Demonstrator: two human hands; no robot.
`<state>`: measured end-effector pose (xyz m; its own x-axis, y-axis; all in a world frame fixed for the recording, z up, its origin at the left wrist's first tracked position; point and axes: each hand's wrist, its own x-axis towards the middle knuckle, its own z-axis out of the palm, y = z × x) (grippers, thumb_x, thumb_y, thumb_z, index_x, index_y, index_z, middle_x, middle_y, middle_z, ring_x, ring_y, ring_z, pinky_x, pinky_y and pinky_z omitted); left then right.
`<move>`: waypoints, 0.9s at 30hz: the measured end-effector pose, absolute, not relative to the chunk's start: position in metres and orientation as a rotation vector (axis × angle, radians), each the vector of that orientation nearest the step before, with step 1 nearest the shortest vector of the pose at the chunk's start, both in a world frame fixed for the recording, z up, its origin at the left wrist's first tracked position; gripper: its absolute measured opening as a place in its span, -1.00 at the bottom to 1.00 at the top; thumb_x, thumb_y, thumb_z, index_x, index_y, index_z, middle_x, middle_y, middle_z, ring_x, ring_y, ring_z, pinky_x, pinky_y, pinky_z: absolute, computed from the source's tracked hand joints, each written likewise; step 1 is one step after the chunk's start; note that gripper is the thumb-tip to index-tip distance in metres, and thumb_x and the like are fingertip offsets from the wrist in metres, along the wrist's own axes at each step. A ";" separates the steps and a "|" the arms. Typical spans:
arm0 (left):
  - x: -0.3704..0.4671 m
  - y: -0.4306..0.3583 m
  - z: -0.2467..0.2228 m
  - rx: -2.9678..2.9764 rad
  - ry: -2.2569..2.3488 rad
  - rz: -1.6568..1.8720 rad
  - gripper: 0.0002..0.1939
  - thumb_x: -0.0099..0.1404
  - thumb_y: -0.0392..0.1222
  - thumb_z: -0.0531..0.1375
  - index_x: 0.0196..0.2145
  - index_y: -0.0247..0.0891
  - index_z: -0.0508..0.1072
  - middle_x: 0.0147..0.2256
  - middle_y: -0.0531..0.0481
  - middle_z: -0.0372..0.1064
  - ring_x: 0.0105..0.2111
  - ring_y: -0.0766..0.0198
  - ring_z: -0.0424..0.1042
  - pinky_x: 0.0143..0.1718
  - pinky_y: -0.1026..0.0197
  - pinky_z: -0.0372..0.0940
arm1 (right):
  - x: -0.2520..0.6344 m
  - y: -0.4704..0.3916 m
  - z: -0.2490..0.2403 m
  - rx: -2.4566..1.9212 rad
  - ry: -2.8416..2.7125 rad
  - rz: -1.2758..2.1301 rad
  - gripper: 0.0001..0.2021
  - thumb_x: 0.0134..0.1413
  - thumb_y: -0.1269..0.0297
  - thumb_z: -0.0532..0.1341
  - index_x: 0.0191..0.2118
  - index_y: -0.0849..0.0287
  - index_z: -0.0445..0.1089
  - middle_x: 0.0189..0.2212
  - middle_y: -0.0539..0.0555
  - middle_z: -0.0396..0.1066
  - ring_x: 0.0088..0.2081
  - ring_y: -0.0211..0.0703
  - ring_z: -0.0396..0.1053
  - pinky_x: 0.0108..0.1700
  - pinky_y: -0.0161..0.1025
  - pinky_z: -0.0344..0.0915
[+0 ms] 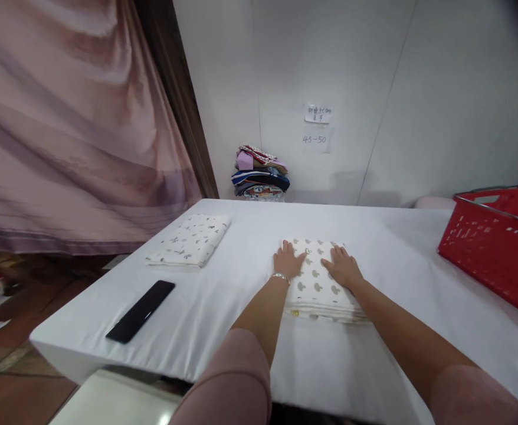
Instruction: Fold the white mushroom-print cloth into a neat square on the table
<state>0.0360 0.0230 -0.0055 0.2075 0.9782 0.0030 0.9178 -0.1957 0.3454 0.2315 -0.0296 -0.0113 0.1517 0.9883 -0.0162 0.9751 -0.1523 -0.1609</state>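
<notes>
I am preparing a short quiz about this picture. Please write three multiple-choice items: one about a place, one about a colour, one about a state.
1. Where does the black phone lie?
A. on the table, near its left corner
B. inside the basket
C. on the cloth pile

2. What colour is the basket?
A. blue
B. red
C. green

3. How are the left hand and right hand?
A. raised in the air
B. clenched in fists
C. flat on the folded cloth

Key: 1 A, it lies on the white table; 2 B, its walls are red; 3 C, both palms press the cloth.
</notes>
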 end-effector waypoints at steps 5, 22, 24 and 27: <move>0.039 0.018 -0.002 2.237 1.818 0.349 -0.24 0.27 0.28 -0.19 0.28 -0.23 -0.05 0.33 -0.10 -0.28 0.24 -0.03 -0.03 0.19 -0.01 -0.05 | 0.219 -0.016 0.009 -2.298 -2.015 0.105 -0.35 0.22 -0.06 -0.17 0.28 0.29 0.00 0.33 0.23 -0.17 0.33 0.05 -0.31 0.26 0.09 -0.28; 0.040 0.019 -0.005 2.213 1.833 0.407 -0.31 0.29 0.20 -0.12 0.27 -0.21 0.00 0.32 -0.12 -0.21 0.22 -0.01 0.00 0.19 -0.05 -0.04 | 0.197 0.027 0.004 -2.131 -2.141 0.117 -0.32 0.24 -0.07 -0.22 0.30 0.32 -0.05 0.32 0.25 -0.13 0.33 0.02 -0.27 0.26 0.03 -0.30; 0.040 0.018 -0.004 2.207 1.832 0.418 -0.36 0.31 0.15 -0.12 0.26 -0.16 0.00 0.32 -0.11 -0.19 0.22 0.01 0.00 0.19 -0.05 -0.04 | 0.188 0.030 0.001 -2.029 -2.230 0.164 -0.35 0.25 -0.05 -0.24 0.30 0.28 -0.05 0.32 0.21 -0.13 0.33 -0.02 -0.26 0.27 0.01 -0.29; 0.039 0.017 -0.002 2.215 1.831 0.431 -0.42 0.33 0.07 -0.11 0.26 -0.13 0.01 0.31 -0.11 -0.17 0.22 0.03 0.02 0.18 -0.05 -0.02 | 0.182 0.033 -0.005 -2.039 -2.262 0.243 -0.36 0.26 -0.05 -0.25 0.30 0.25 -0.04 0.33 0.18 -0.15 0.33 -0.04 -0.26 0.27 0.01 -0.28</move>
